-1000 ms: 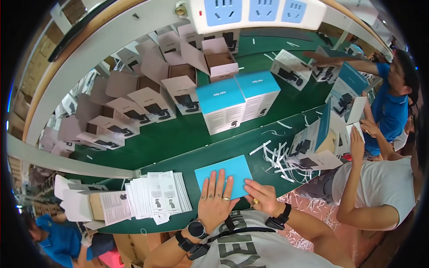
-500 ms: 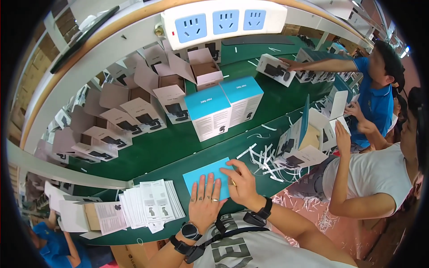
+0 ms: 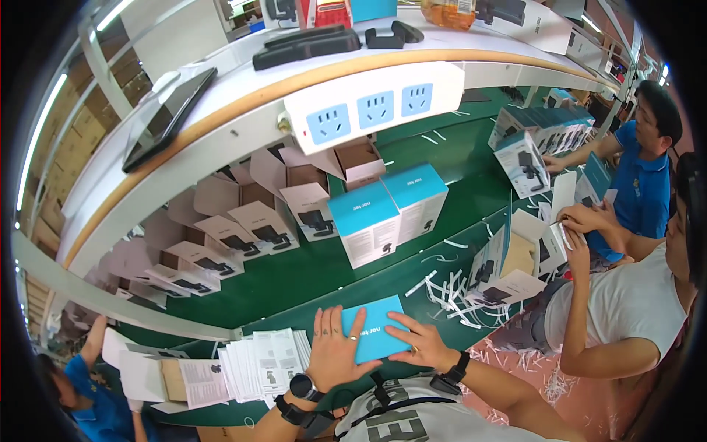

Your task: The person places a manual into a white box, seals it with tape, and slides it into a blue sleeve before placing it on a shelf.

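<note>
A box with a blue top (image 3: 377, 329) lies in front of me at the near edge of the green table. My left hand (image 3: 337, 356) rests at its left edge, fingers stretched out and the thumb on the blue face. On the right side of the box lies my right hand (image 3: 427, 345), its fingers apart and touching the top. Left of my hands sits a stack of printed leaflets (image 3: 272, 361), partly behind my left wrist. Two closed boxes with blue tops (image 3: 364, 210) stand upright beyond my hands.
Open white boxes (image 3: 254, 221) stand in rows at the left. Paper strips (image 3: 449, 298) lie to the right, near another open box (image 3: 508, 258). A shelf with a power strip (image 3: 374, 107) crosses above the table. Co-workers (image 3: 626, 295) sit at the right, another (image 3: 96, 398) at left.
The view has tilted up, showing more shelf. My left hand has shifted from the box top to its left edge; my right fingers have straightened. A co-worker's box has moved closer.
</note>
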The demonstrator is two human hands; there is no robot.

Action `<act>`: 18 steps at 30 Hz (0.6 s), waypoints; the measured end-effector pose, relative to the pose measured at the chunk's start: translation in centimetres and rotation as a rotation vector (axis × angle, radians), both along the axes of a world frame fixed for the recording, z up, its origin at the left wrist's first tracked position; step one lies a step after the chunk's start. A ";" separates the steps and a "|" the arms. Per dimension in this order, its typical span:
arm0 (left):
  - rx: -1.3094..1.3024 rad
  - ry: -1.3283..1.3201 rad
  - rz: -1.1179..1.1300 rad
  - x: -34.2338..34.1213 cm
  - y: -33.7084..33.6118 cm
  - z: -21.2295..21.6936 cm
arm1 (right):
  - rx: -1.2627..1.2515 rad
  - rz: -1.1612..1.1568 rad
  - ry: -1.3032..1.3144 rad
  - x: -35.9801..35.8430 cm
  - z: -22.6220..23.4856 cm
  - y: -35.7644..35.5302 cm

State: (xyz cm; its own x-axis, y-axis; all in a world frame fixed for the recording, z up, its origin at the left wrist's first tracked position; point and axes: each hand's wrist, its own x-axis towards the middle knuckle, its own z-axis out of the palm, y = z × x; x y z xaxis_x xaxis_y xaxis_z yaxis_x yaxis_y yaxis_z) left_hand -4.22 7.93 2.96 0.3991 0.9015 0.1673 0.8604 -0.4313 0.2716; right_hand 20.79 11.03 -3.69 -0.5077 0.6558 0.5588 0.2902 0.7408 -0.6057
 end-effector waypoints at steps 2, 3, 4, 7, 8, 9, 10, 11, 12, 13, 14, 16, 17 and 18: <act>0.008 -0.004 -0.038 0.9 0.9 1.0 | -0.074 0.015 0.010 -0.1 0.4 0.3; 0.010 0.004 -0.043 0.7 1.6 1.0 | -0.154 0.033 0.014 -0.2 0.6 0.6; 0.009 0.003 -0.039 0.4 2.1 0.6 | -0.231 0.058 0.018 -0.2 0.7 0.9; 0.027 0.020 -0.052 -2.2 5.3 0.6 | -0.331 -0.137 0.144 0.6 -1.1 1.7; 0.016 -0.024 0.042 -4.0 6.9 1.2 | -0.382 -0.238 0.204 1.4 -2.1 1.9; 0.002 -0.071 0.129 -5.6 8.3 1.7 | -0.333 -0.330 0.163 2.5 -4.7 2.1; 0.013 -0.064 0.104 -7.2 10.0 1.9 | -0.285 -0.425 0.122 4.1 -8.5 2.3; 0.065 -0.081 0.187 -8.5 12.3 1.6 | -0.301 -0.555 -0.044 6.2 -11.7 2.3; 0.117 -0.102 0.266 -9.4 14.6 1.2 | -0.319 -0.688 -0.211 8.1 -14.8 1.9; 0.129 -0.093 0.254 -10.5 16.4 0.5 | -0.314 -0.698 -0.195 8.4 -16.0 1.9; 0.134 -0.034 0.271 -11.0 18.0 -0.3 | -0.276 -0.693 -0.267 9.0 -16.6 1.4; 0.140 0.078 0.293 -10.3 21.1 -1.6 | -0.210 -0.694 -0.422 10.1 -17.6 0.7; 0.139 0.075 0.260 -9.1 22.5 -2.1 | -0.220 -0.727 -0.421 10.6 -18.1 0.7; 0.141 0.071 0.215 -7.7 23.5 -2.8 | -0.221 -0.719 -0.411 11.0 -18.5 0.7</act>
